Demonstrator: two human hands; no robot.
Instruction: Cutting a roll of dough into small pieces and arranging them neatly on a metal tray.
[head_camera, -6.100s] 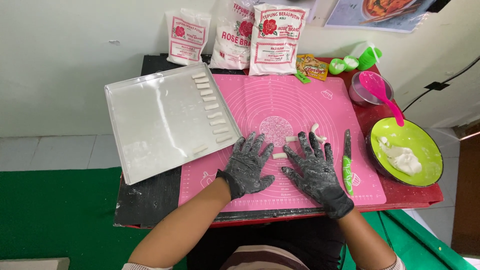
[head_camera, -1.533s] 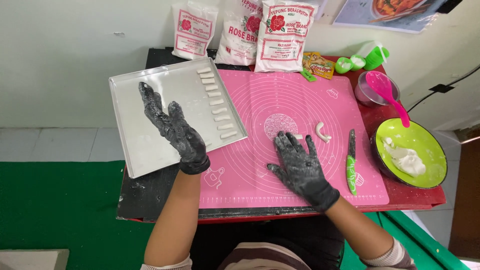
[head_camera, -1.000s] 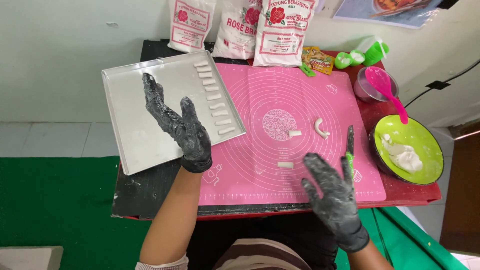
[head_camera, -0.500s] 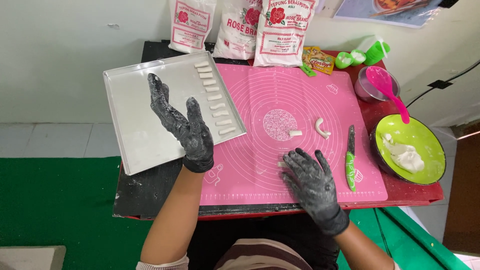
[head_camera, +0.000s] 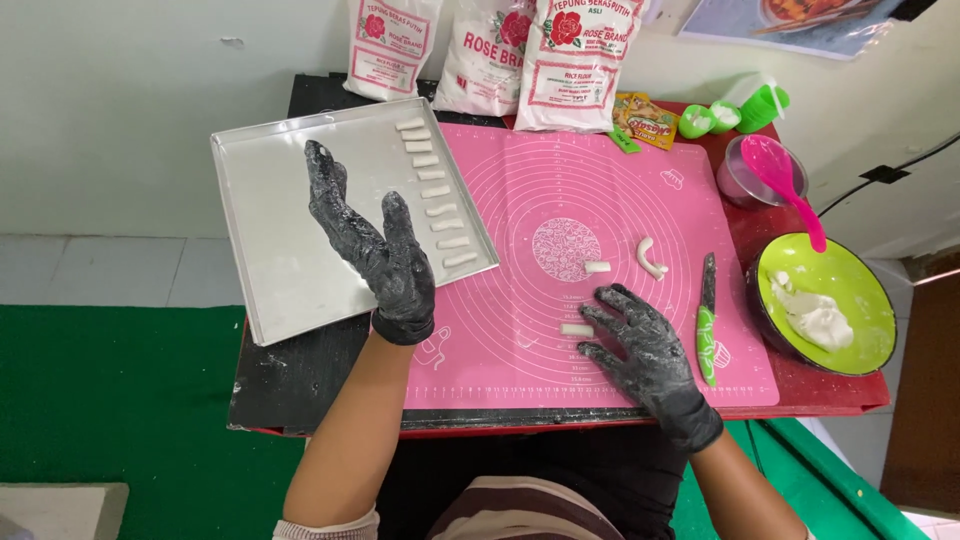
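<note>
Two gloved hands work over a dusty black table. The left hand (head_camera: 372, 245) hangs raised above the near right part of the metal baking tray (head_camera: 275, 240), fingers spread and released, holding nothing; a second and a half ago it hovered in much the same place, so it has barely moved. The right hand (head_camera: 640, 350) has changed more: a second ago it was lifted off toward the mat's near right corner, and now it lies flat on the pink silicone mat (head_camera: 560, 180), fingers splayed, fingertips just beside a short cut dough piece (head_camera: 577, 330). It does not grip the piece; whether a fingertip touches it is hard to tell.

Nine shaped dough pieces (head_camera: 437, 191) stand in a row along the tray's right edge. Two more bits lie on the mat near its middle: a small stub (head_camera: 597, 267) and a curved strip (head_camera: 650, 257). A green-handled knife (head_camera: 706, 320) lies near the mat's right edge, well clear of the right hand. A lime-green bowl (head_camera: 860, 300) at the table's right edge holds a lump of dough (head_camera: 815, 317).

Flour bags (head_camera: 575, 55) at the far edge are cut off by the frame. A pink spoon (head_camera: 785, 180) hides what is inside the cup (head_camera: 740, 180) it rests on.
</note>
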